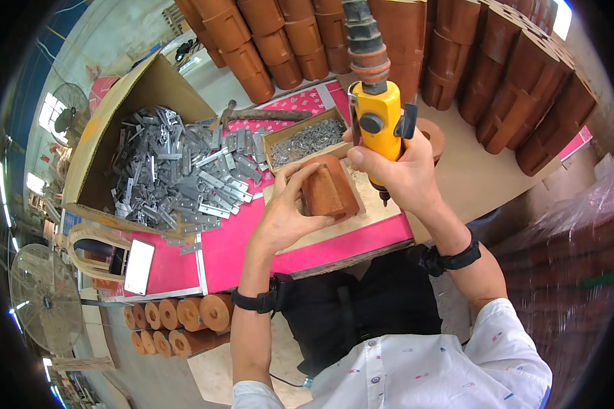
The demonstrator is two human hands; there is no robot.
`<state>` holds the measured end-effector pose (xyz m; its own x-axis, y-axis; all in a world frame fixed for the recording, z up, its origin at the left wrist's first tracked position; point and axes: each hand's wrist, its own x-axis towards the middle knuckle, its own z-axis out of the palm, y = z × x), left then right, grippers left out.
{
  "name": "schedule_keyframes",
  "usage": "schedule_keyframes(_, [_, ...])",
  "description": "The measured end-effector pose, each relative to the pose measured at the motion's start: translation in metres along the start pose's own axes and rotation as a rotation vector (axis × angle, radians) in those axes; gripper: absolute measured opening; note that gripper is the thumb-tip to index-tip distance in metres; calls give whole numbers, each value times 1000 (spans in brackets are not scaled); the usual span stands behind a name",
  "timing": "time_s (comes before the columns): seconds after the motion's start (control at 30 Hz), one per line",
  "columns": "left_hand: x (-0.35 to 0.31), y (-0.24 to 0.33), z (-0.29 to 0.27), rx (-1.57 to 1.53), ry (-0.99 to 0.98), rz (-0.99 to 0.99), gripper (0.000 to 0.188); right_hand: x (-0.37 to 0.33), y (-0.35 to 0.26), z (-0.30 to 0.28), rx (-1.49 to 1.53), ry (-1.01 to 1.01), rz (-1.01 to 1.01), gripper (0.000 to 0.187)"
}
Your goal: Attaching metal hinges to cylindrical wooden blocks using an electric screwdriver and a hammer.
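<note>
My left hand is wrapped round a short reddish-brown wooden cylinder, fingers over its top and thumb at its near end. It is held over a pale wooden board on the pink-covered table. In my right hand is a yellow power screwdriver, gripped upright with its dark bit pointing down, just right of the cylinder. A thick dark hose runs up from the tool's top. Part of another brown cylinder shows behind my right hand.
A shallow box of small screws stands beyond the cylinder, with a hammer behind it. Grey metal plates spill from a cardboard box at left. Brown cylinders stand stacked behind. A phone leans at the near left.
</note>
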<state>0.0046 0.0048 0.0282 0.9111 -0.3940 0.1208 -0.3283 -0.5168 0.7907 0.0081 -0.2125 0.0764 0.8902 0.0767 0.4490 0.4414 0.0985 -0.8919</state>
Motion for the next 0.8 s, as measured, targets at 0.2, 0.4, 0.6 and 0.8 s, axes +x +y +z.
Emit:
schedule_keyframes(0.2, [-7, -11, 11, -264, 92, 9, 92, -1, 4, 7, 56, 40, 124, 36])
schedule_keyframes(0.4, [-12, -22, 12, -188, 81, 24, 95, -5, 6, 7, 35, 9, 134, 36])
schedule_keyframes(0.6, [2, -40, -18, -566, 423, -195, 65, -10, 1, -3, -3, 15, 113, 35])
schedule_keyframes(0.8, [18, -92, -42, 782, 429, -202, 47, -9, 1, -3, 52, 24, 96, 33])
